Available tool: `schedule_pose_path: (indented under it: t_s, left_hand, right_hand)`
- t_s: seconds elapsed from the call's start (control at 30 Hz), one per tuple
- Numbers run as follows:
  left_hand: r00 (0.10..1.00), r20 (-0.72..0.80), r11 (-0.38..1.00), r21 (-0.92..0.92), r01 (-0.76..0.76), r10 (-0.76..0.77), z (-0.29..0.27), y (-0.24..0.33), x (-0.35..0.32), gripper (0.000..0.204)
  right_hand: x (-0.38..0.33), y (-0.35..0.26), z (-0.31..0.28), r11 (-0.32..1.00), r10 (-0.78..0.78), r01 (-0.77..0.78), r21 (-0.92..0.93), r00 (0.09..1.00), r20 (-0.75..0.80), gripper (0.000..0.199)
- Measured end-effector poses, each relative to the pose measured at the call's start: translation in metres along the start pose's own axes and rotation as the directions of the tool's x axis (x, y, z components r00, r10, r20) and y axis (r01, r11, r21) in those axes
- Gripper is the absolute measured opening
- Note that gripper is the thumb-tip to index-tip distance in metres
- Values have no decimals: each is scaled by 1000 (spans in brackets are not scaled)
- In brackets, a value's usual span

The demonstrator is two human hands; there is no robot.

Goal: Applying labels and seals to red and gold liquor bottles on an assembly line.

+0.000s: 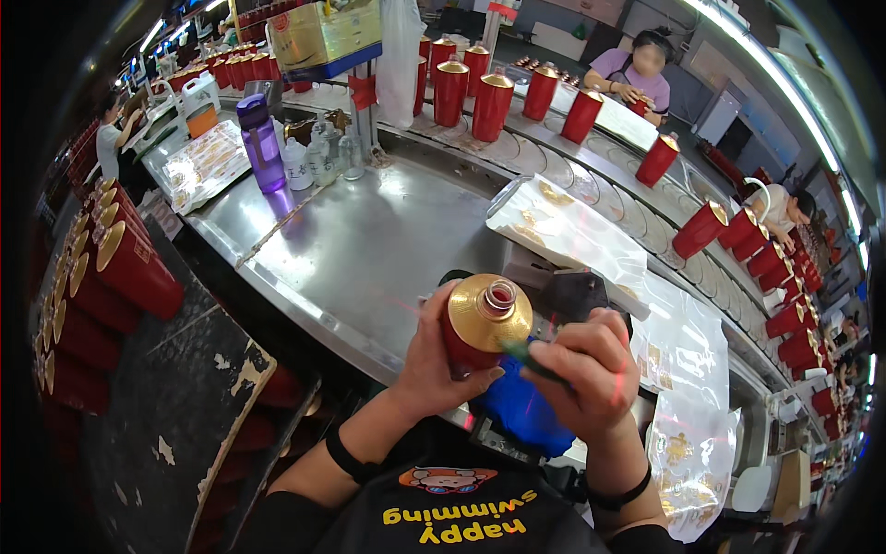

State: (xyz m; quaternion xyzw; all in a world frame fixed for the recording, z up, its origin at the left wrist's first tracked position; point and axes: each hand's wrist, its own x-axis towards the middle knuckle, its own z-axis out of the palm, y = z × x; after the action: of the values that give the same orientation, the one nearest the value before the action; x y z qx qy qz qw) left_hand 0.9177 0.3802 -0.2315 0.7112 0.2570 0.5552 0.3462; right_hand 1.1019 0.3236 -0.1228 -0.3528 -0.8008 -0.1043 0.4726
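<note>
My left hand [426,369] is wrapped round a red bottle [472,316] with a gold shoulder and an open, threaded neck. The bottle leans a little, its neck pointing up toward me. My right hand [592,374] is closed on a small green tool [543,359], whose tip meets or nearly meets the right side of the gold shoulder. Motion blurs that tip, so its exact kind cannot be made out. A blue cloth-like thing [526,411] lies below both hands, and a dark device [574,294] stands just beyond them.
Ahead is a metal worktable [369,249] with a purple water bottle [263,148] and small clear bottles [323,152]. Sheets of gold decals [563,226] lie to the right. Red bottles [492,106] line the conveyor [563,166]; more stand on a worn board at left [138,268]. A person [637,78] works opposite.
</note>
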Motion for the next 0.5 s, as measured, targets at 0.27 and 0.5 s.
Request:
schedule_pose_path:
  t_s: [0.27,0.5]
  left_hand:
    - [1000,21,1000,29,-2,2,2,-5,-1,105]
    - [999,4,998,-53,36,-36,1,-13,-2,106]
  right_hand:
    - [-14,7,-2,995,88,-90,-44,996,-34,30]
    - [-20,11,0,926,145,-174,336,984,108,28]
